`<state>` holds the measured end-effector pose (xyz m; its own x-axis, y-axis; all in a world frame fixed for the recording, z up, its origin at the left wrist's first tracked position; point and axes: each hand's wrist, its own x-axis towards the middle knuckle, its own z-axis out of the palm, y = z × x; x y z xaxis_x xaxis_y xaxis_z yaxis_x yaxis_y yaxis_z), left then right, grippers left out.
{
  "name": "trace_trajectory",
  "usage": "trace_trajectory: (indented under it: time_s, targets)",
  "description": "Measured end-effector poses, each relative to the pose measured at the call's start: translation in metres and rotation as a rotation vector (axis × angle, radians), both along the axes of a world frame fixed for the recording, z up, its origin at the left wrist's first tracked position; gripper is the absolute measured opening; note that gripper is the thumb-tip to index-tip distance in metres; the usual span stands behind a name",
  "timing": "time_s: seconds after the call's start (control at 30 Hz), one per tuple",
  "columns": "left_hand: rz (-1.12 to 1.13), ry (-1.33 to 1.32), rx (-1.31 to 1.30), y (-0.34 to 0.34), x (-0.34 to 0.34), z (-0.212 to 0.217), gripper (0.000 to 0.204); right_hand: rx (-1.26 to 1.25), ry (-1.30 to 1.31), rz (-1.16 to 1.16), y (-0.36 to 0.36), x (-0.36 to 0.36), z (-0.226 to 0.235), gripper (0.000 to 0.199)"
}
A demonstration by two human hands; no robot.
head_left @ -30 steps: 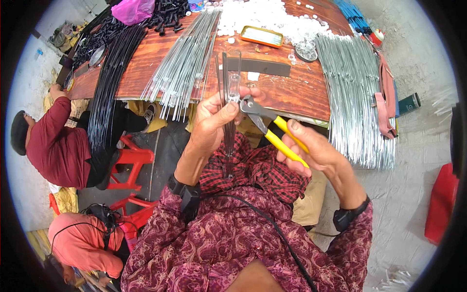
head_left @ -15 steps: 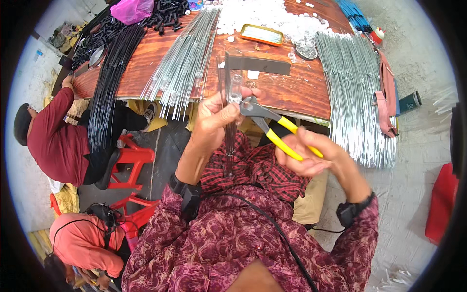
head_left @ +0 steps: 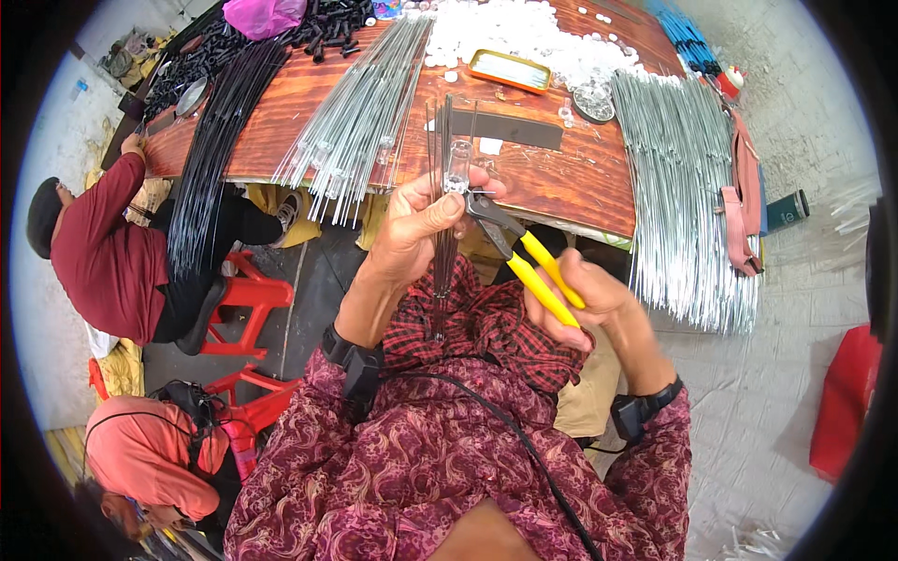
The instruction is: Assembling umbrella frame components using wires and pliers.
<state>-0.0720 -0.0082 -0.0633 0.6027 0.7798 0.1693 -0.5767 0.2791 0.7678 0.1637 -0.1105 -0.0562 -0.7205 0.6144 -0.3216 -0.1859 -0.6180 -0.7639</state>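
Observation:
My left hand (head_left: 407, 229) is closed around a small bundle of thin dark metal rods (head_left: 442, 290), held upright above my lap. Between its thumb and fingers sits a clear plastic cap-like piece (head_left: 458, 161), beside the rods. My right hand (head_left: 599, 304) grips end-cutting pliers (head_left: 550, 297) by their yellow handles. The dark jaws of the pliers meet the base of the clear piece at my left thumb, where a short thin pin or wire end shows. My fingers partly hide what lies between the jaws.
Ahead is a wooden table (head_left: 589, 192) with bundles of silver rods (head_left: 360, 112), more rods (head_left: 687, 196) at right and black rods (head_left: 220, 140) at left. White plastic pieces (head_left: 524, 33) and a yellow-rimmed tin (head_left: 510, 70) lie behind. Two people sit left by red stools (head_left: 248, 309).
My right hand has moved left and the pliers' handles have come closer together. The jaws remain at the clear piece in my left hand, which has hardly moved.

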Motion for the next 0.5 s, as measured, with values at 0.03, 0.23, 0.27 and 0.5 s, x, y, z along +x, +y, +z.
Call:
trace_trajectory:
  time_s: [0.03, 0.23, 0.27, 0.5]
  targets:
    - [-0.001, 0.002, 0.001, 0.0, 0.0, 0.0, 0.035, 0.166, -0.033, -0.002, 0.006, 0.001, 0.016, 0.072]
    - [0.042, -0.025, 0.047, -0.003, 0.002, 0.001, 0.035, 1.023, -1.354, -0.218, -0.01, -0.022, 0.059, 0.042]
    - [0.044, -0.006, 0.052, -0.004, 0.003, 0.002, 0.036, 0.822, -1.197, -0.108, -0.009, -0.016, 0.062, 0.033]
    - [0.029, 0.008, 0.059, -0.01, 0.007, 0.007, 0.037, 0.314, -0.66, -0.058, -0.006, -0.01, 0.073, 0.028]
